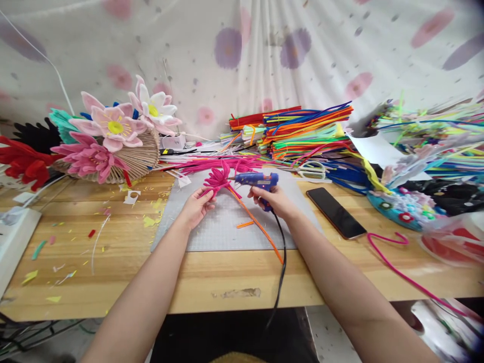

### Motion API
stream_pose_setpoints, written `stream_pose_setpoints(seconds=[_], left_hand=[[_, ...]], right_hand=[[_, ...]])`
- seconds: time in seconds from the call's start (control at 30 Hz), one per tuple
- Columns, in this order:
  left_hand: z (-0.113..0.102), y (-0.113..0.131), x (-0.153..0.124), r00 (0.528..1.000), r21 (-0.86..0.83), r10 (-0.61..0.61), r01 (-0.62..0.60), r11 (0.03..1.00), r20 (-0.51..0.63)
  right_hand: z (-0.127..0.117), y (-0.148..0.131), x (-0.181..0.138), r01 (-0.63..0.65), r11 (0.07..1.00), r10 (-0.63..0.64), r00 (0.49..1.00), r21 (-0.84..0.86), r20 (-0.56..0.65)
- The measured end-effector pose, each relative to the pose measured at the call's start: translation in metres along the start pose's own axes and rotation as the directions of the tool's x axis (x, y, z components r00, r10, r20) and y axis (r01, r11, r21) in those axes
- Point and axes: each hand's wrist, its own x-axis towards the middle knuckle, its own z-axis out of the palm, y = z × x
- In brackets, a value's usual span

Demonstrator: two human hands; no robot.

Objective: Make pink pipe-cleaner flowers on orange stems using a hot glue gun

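Observation:
My left hand [197, 206] pinches a petal of a magenta pipe-cleaner flower [218, 179] above the grey cutting mat [204, 237]. An orange pipe-cleaner stem [257, 222] slants from under the flower toward the mat's front edge. In my right hand [273, 199] is a blue glue gun [254, 178], its nozzle pointing left and close to the flower; whether the tip touches it I cannot tell. The gun's black cord [283, 262] hangs over the table's front edge. A short orange piece [245, 225] lies on the mat between my hands.
Fuzzy flowers [115, 126] stand at the left behind yellow scraps. Bundled pipe cleaners [306, 131] are piled at the back, with scissors [312, 170] before them. A phone [336, 213] lies right of the mat, near a curled pink pipe cleaner [401, 277] and a plastic tub [454, 239].

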Motion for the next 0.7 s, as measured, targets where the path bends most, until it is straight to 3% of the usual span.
stream_pose_setpoints(seconds=[0.07, 0.17, 0.7], left_hand=[[-0.0013, 0.0005, 0.003, 1.0, 0.0, 0.013, -0.013, 1.0, -0.017], [-0.0029, 0.0007, 0.0061, 1.0, -0.002, 0.027, -0.027, 1.0, -0.015], [0.001, 0.0007, 0.0054, 1.0, 0.033, 0.019, -0.019, 0.999, 0.004]], right_hand=[[0.0104, 0.0032, -0.0006, -0.046, 0.996, 0.049, 0.998, -0.077, 0.035], [0.0135, 0.0081, 0.0015, -0.053, 0.988, 0.053, 0.999, -0.144, -0.004], [0.0157, 0.0062, 0.0024, -0.014, 0.972, 0.003, 0.999, -0.237, -0.048]])
